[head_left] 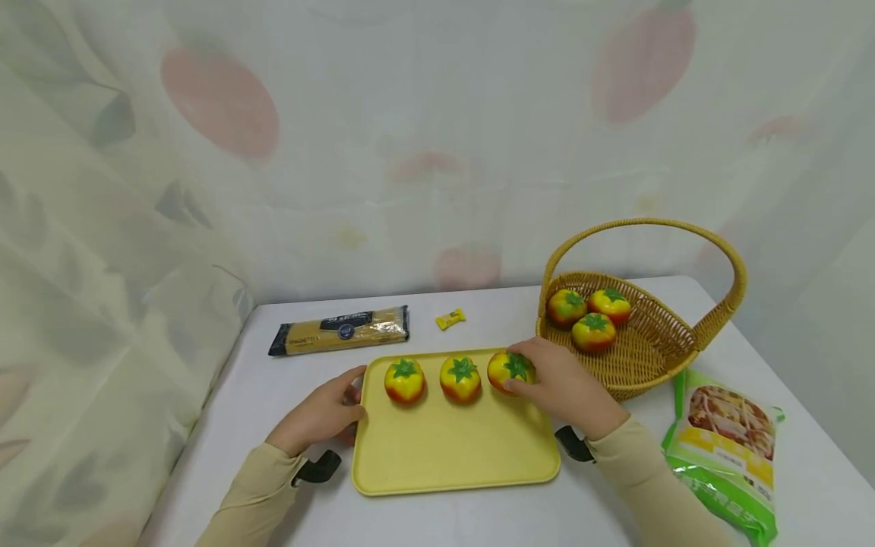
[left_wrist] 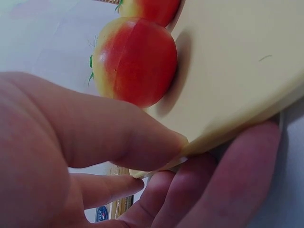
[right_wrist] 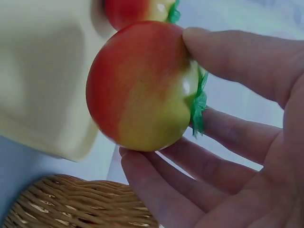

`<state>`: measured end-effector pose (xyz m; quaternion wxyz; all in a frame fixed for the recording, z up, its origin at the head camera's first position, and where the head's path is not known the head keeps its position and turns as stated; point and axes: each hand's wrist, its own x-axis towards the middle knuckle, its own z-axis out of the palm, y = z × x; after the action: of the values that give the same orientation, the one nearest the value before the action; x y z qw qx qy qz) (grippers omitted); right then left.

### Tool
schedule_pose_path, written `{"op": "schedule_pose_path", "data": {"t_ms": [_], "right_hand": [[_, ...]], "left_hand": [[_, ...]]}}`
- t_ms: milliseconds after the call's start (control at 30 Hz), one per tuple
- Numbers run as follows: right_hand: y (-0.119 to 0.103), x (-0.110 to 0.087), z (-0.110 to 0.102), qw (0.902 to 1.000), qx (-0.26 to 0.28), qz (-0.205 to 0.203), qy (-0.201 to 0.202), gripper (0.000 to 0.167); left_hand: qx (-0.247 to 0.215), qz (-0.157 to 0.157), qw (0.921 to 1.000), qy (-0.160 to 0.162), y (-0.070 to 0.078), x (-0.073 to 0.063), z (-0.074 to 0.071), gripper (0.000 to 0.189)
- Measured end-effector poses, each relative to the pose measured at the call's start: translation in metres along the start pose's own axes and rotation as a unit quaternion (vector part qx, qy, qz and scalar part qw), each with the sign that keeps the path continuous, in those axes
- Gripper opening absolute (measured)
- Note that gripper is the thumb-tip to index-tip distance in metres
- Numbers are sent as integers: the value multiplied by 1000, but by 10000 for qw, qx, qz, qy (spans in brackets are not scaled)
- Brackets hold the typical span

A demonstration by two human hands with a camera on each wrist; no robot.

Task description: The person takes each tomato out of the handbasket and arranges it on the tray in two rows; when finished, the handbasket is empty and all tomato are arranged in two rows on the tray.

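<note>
We see a fruit (head_left: 501, 371) in the grip of the right hand (head_left: 563, 384), thumb on one side and fingers curled round the other, at the one o'clock of a yellow tray (head_left: 456, 456); we cannot tell whether it touches the tray. Two more fruits (head_left: 460, 380) sit on the tray in a row toward its nine o'clock. At the tray's nine o'clock, we find the left hand (head_left: 321, 414) pinching the rim, thumb above, fingers beneath. Outward from the tray, we see a wicker basket (head_left: 656, 357) holding three fruits (head_left: 593, 334) at two o'clock, a green food bag (head_left: 728, 448) at three, a spaghetti pack (head_left: 342, 332) at ten and a yellow sweet (head_left: 450, 319) at twelve.
</note>
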<state>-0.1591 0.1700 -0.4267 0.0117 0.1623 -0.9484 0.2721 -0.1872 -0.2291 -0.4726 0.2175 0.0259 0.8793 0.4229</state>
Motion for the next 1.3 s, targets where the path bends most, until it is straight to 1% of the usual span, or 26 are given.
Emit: {"op": "schedule_pose_path", "data": {"t_ms": [333,467,633,900,1300], "right_hand": [[0,2,15,9998,-177,76,-111,49],[0,3,19,9996,-197,104,-144,48],[-2,4,20,9994,-302,129,-118,49],[-3,4,21,9996,-240,152,-51,51],[-4,6,20,9996,-228,164,-63,56]], "left_hand": [[-34,-19,10000,-38,2,-1,-1,84],[30,-8,10000,-25,3,-2,-1,84],[93,76,9999,6,7,-4,-1,83],[132,47,9999,17,10,-6,-1,83],[286,75,9996,8,6,-2,-2,83]]}}
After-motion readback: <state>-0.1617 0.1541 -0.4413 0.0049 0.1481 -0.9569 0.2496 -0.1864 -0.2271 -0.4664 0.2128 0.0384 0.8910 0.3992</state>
